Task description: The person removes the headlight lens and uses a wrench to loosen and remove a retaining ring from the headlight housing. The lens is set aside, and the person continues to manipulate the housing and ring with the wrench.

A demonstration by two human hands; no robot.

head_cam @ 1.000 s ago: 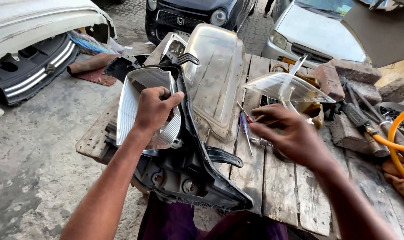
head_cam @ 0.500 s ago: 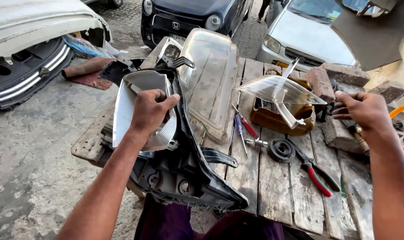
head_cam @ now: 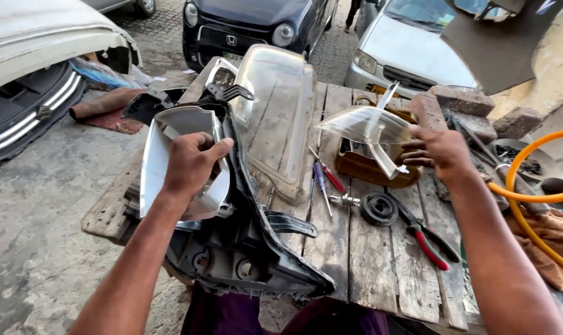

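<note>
With my left hand (head_cam: 191,164) clamped on the silver reflector (head_cam: 152,162) seated in the black headlamp housing (head_cam: 244,248), my right-hand fingers (head_cam: 418,149), spread, should grip the clear lens (head_cam: 359,124) right of the housing by its edge.

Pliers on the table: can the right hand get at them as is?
Probably yes. The pliers lie bare on the planks, just below the right hand, with nothing on top. That hand touches the clear lens, so it must let go first.
</note>
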